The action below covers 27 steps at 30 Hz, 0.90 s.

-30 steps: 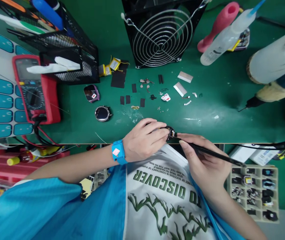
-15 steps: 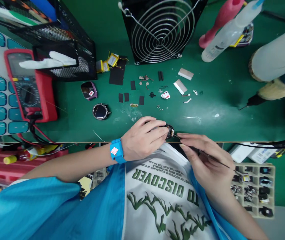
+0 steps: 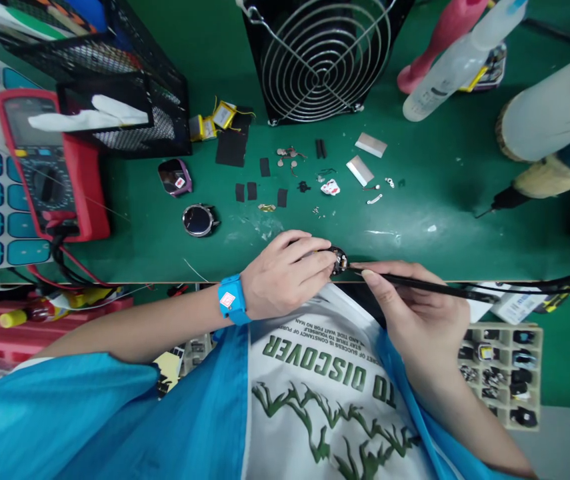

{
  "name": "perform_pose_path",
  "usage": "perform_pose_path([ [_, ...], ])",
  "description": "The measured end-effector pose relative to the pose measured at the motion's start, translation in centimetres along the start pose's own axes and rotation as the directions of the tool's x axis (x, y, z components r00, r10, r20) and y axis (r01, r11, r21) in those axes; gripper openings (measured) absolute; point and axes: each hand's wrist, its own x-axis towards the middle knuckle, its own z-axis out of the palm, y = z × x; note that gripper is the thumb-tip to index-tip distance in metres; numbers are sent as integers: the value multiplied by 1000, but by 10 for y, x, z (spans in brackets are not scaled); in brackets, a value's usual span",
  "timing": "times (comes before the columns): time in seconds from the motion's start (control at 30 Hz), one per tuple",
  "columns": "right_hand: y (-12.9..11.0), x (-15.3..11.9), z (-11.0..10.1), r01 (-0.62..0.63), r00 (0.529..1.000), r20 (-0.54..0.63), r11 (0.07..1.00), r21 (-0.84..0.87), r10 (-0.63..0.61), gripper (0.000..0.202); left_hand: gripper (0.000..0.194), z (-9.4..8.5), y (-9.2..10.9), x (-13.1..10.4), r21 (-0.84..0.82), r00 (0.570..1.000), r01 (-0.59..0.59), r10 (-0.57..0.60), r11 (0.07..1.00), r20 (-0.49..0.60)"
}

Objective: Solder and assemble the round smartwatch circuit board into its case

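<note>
My left hand [image 3: 287,275], with a blue band on its wrist, grips a small round black device [image 3: 339,261] at the front edge of the table. My right hand [image 3: 409,300] pinches black tweezers [image 3: 425,285] between thumb and fingers. The tweezer tips reach the right side of the device, where small light and copper-coloured parts show. My left fingers cover the device's left part. Beyond my hands lie a white and red piece [image 3: 330,187], tiny loose bits and a gold-coloured part [image 3: 267,208].
A round watch [image 3: 199,221], a purple-edged watch [image 3: 175,177] and a red multimeter [image 3: 79,187] are on the left. A fan [image 3: 321,73] stands at the back. Bottles [image 3: 439,80] and a soldering iron [image 3: 529,185] are right. A compartment tray [image 3: 503,398] sits below the table edge.
The tweezers in my right hand have turned, so their broad side shows and their rear end sits higher. My right fingers have shifted slightly. My left hand stays on the device. The view has moved slightly.
</note>
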Motion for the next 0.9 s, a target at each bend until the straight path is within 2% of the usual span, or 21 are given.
perform_pose_path([
  [0.3, 3, -4, -5, 138, 987, 81, 990, -3, -137, 22, 9, -1, 0, 1, -2, 1000, 4, -4, 1000, 8],
  [0.53, 3, -13, -14, 234, 972, 39, 972, -27, -233, 31, 7, 1, 1, 0, 6, 1000, 15, -15, 1000, 1],
  [0.63, 3, -8, -15, 203, 978, 29, 978, 45, -204, 25, 7, 1, 0, 0, 7, 1000, 7, -7, 1000, -5],
  [0.77, 7, 11, -14, 96, 995, 24, 982, 166, -101, 17, 5, 0, 0, 0, -23, 1000, 5, -5, 1000, 6],
  [0.9, 12, 31, -15, 62, 989, 122, 983, 175, -84, 13, 6, -1, 0, 0, -12, 1000, 2, -2, 1000, 2],
])
